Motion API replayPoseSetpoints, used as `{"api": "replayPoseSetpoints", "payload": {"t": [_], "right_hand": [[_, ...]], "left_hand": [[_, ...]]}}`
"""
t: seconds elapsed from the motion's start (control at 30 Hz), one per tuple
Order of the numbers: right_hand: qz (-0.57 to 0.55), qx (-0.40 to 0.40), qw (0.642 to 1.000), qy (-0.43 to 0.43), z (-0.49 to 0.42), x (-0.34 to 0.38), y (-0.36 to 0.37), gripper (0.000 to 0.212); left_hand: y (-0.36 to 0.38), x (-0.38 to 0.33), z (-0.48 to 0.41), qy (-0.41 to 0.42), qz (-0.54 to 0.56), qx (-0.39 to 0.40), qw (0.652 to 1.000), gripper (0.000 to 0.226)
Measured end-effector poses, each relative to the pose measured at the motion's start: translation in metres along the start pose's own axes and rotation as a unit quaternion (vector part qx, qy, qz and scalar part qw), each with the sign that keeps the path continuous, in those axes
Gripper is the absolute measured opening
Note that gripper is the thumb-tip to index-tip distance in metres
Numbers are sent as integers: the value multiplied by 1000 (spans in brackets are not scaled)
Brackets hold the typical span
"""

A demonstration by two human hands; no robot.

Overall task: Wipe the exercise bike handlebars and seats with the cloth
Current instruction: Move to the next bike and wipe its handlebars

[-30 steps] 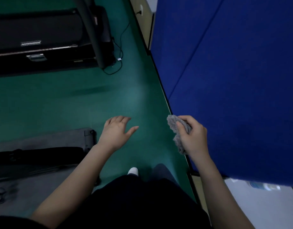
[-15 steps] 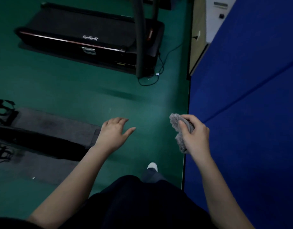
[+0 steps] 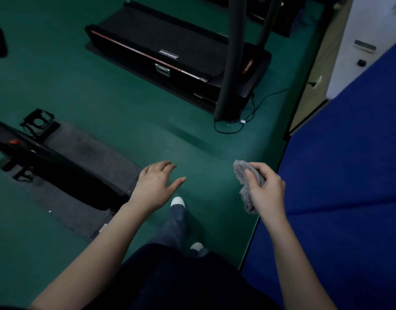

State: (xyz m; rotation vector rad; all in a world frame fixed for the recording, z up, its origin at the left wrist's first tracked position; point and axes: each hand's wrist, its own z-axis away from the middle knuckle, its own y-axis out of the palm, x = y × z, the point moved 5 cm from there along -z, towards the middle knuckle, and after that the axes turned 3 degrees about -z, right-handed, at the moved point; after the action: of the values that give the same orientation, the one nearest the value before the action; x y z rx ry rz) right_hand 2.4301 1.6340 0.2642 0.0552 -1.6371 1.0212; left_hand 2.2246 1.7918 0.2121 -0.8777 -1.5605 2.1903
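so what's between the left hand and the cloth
Only bare green floor lies between the left hand and the cloth, as the head view shows.

The exercise bike (image 3: 69, 175) runs off the left edge.

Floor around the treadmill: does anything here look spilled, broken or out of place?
Nothing spilled or broken shows. The one untidy thing is a black cable lying in a loose loop on the green floor at the foot of the treadmill, where a foot could catch it.
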Motion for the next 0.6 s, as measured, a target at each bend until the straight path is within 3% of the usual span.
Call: {"api": "replayPoseSetpoints", "payload": {"t": [0.1, 0.23, 0.6], "right_hand": [[-9, 23, 999, -24, -34, 19, 17, 12], [2, 54, 997, -55, -85, 47, 46, 11], [8, 140, 984, -107, -209, 114, 135, 11]], "left_hand": [[-8, 9, -27, -20, 9, -5, 1000, 74], [-18, 26, -76, -48, 20, -12, 999, 59], [-68, 93, -167, -138, 57, -49, 988, 58]]}}
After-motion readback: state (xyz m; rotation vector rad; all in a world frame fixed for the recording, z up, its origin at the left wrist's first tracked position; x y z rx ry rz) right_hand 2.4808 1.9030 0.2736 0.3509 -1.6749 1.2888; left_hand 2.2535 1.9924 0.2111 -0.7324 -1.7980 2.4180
